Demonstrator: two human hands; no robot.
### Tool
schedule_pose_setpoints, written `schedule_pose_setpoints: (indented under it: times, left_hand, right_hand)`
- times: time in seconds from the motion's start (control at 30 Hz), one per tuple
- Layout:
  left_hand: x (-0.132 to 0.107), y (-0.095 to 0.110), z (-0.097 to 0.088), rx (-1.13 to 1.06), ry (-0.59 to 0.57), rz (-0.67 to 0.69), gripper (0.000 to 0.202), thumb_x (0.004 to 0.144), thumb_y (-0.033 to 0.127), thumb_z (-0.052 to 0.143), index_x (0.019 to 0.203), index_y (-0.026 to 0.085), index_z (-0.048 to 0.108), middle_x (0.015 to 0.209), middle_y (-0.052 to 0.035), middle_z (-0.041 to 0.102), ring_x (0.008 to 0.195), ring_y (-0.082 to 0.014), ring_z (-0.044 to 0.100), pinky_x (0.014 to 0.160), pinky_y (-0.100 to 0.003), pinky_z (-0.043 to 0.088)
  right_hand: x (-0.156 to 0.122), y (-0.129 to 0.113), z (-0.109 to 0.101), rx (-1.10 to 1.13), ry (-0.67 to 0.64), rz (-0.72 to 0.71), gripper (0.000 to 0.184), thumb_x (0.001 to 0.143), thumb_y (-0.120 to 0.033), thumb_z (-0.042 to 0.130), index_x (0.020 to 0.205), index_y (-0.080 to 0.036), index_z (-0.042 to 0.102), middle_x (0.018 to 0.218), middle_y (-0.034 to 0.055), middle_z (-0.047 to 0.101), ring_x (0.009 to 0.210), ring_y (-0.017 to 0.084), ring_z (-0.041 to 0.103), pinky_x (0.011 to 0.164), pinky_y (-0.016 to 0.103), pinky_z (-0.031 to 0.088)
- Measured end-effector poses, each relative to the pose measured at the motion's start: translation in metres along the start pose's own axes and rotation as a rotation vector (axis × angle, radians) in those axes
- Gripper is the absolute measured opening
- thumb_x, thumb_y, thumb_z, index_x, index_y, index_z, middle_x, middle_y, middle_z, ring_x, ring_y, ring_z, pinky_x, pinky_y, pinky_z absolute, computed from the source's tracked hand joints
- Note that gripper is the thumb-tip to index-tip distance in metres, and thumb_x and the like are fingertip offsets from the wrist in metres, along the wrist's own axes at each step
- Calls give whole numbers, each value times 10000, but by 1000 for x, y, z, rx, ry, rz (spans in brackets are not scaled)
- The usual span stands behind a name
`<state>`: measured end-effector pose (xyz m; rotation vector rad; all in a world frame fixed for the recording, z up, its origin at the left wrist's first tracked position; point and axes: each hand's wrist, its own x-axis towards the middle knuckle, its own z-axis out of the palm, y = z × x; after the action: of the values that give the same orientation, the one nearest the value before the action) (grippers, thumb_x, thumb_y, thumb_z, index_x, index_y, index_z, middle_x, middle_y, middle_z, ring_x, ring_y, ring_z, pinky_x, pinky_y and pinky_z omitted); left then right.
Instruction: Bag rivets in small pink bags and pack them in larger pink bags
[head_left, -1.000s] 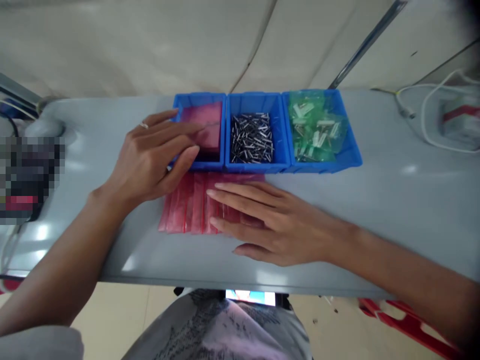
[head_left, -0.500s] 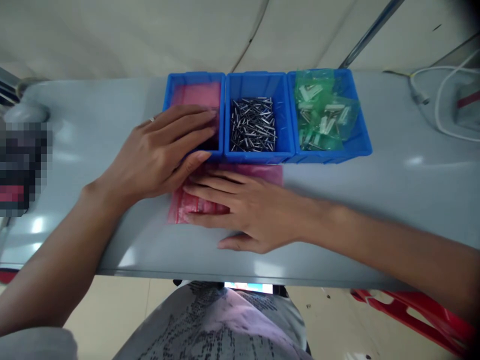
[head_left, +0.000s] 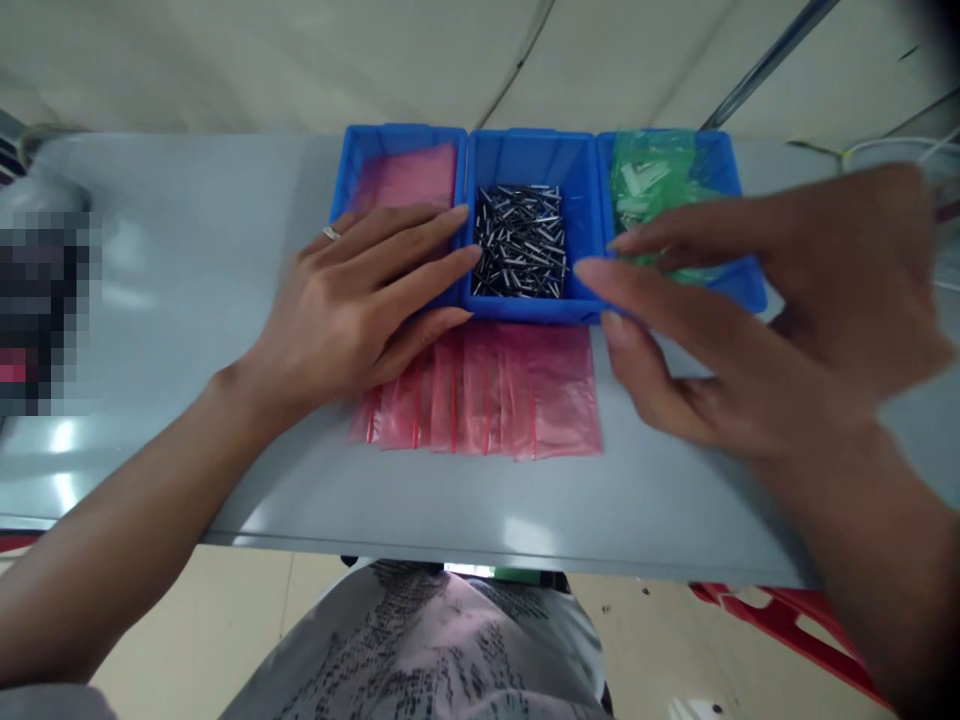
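My left hand lies palm down across the front of the left blue bin, fingers stretched out over its rim. Its thumb reaches above the pink zip bags. Those bags overlap in a fanned row on the table, their red zip strips side by side. Raised at the right, my right hand is somewhat blurred, its fingers bent and apart with nothing visible between them. It hides part of the right blue bin and the green bags inside.
The middle blue bin holds many small metal pins. More pink bags lie in the left bin. A grey table carries everything. Beyond its front edge is a red stool; a dark pixelated patch is at the far left.
My right hand has lifted off the pink bags and moved right. The bags are now seen spread in a row. My left hand appears slightly further right, still at the left bin.
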<state>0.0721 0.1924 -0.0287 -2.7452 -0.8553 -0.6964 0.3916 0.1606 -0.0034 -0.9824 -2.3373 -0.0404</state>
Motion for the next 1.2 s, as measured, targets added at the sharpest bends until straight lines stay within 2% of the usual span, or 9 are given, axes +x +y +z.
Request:
schedule_pose_setpoints:
  times: [0.13, 0.27, 0.43, 0.57, 0.67, 0.77, 0.87, 1.07, 1.2]
  left_hand:
    - [0, 5, 4, -46, 20, -55, 510, 1059, 304, 650, 1560, 317, 560, 1617, -51, 632, 1500, -249, 646, 1269, -446, 606]
    - [3, 8, 5, -84, 48, -23, 477, 1038, 255, 677, 1510, 270, 609, 1580, -80, 662, 1529, -248, 621, 1309, -445, 588]
    - [3, 8, 9, -109, 128, 17, 510, 1017, 229, 711, 1516, 274, 615, 1515, -61, 713, 1462, -253, 678, 1271, -435, 627]
    - [3, 9, 7, -131, 113, 5, 543, 1010, 237, 727, 1537, 262, 600, 1528, -88, 701, 1477, -268, 666, 1282, -453, 614]
    - [3, 9, 2, -107, 75, 19, 577, 1002, 240, 736, 1553, 207, 571, 1551, -147, 674, 1494, -289, 650, 1269, -494, 606]
    - [3, 6, -2, -60, 130, 55, 543, 966, 214, 758, 1491, 171, 627, 1487, -171, 712, 1401, -321, 705, 1158, -511, 652]
    - [2, 4, -3, -17, 201, 82, 470, 926, 178, 766, 1391, 164, 700, 1349, -159, 776, 1255, -323, 757, 1028, -498, 678]
    - [2, 8, -4, 47, 294, 155, 386, 888, 148, 759, 1271, 190, 734, 1129, -76, 822, 1014, -247, 777, 818, -406, 673]
    - [4, 16, -6, 3, 308, 177, 310, 880, 128, 769, 1188, 152, 748, 1012, -68, 813, 911, -229, 770, 755, -379, 669]
  right_hand:
    - [-7, 20, 9, -201, -38, -152, 347, 1044, -325, 718, 1387, -270, 714, 1332, 114, 746, 979, 225, 743, 856, 420, 648]
    - [-8, 16, 20, -121, 7, -73, 148, 1053, -315, 719, 1161, -226, 767, 1226, 89, 754, 921, 170, 723, 716, 336, 596]
    - [-7, 14, 13, -59, -21, 4, 102, 1075, -310, 687, 1129, -253, 753, 1139, 52, 768, 900, 156, 724, 745, 328, 611]
    - [-8, 8, 6, -196, 36, -179, 218, 1030, -343, 740, 1232, -261, 752, 1265, 113, 757, 1009, 246, 715, 829, 427, 618]
    - [-11, -11, 8, -233, 98, -362, 391, 1003, -393, 759, 1293, -133, 729, 1008, 121, 779, 865, 251, 690, 755, 420, 577]
    - [-16, -33, 20, -136, -76, -304, 476, 1064, -515, 644, 1296, -105, 711, 757, 35, 734, 639, 188, 635, 551, 370, 433]
    - [-21, -41, 32, -100, -212, -198, 538, 1079, -544, 558, 1398, -129, 677, 727, 16, 723, 575, 193, 604, 546, 367, 362]
    - [-17, -32, 27, 131, -341, -4, 445, 1010, -334, 623, 1418, -161, 660, 785, 4, 779, 577, 157, 633, 578, 316, 386]
    - [-12, -27, 17, 229, -262, 9, 313, 984, -245, 596, 1253, -149, 724, 689, -49, 727, 490, 102, 562, 568, 275, 468]
